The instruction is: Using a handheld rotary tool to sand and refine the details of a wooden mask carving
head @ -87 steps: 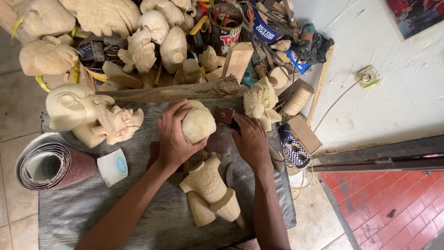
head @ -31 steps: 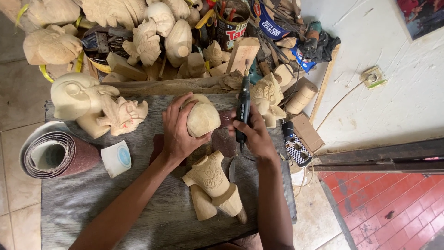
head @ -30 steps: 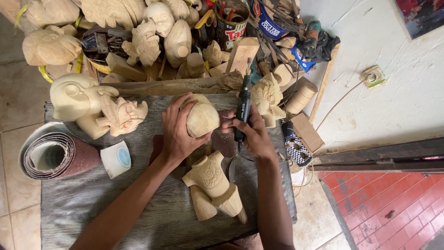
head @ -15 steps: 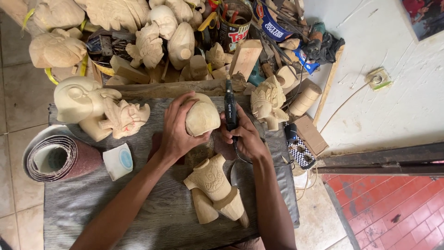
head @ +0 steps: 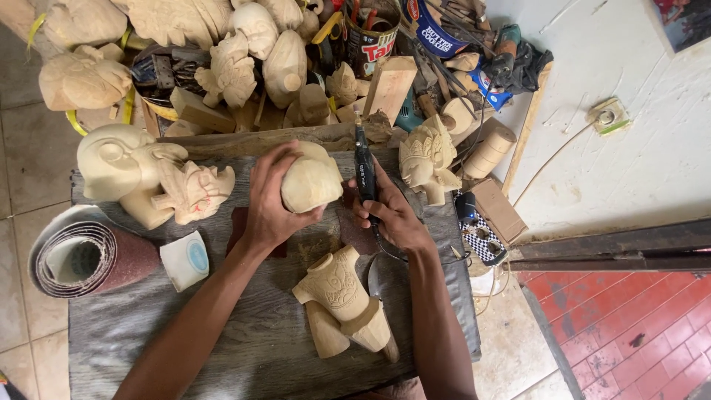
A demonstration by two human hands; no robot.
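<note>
Carved head: we are seeing a rounded pale wooden head [head: 311, 180] sitting on the counter [head: 244, 348], right under the fingers of the left hand.
Left hand: we are watching the left hand [head: 268, 198] cupping that head from its left side and top, its fingers curling tightly over the crown.
Rotary tool: a slim black rotary tool [head: 364, 172] is standing nearly upright, tip pointing away from us, just right of the head.
Right hand: the right hand [head: 391, 216] is gripping the lower part of the tool, its fingers closing fully around the barrel.
Sandpaper scraps: dark red sandpaper pieces [head: 238, 222] are lying under the left hand and below the right fingers.
Torso carving: a carved wooden torso [head: 342, 300] is lying on the counter between the two forearms, nearer to us than the fingers.
Face carving: a small carved face [head: 426, 158] is standing just right of the right fingers.
Figure carving: a larger pale figure [head: 152, 181] is lying left of the left fingers.
Sandpaper roll: a roll of sandpaper [head: 85, 255] is resting far left, with a small white tape roll [head: 185, 260] beside it.
Pile beyond: we are seeing more carvings [head: 255, 52] heaping up beyond the fingers.
</note>
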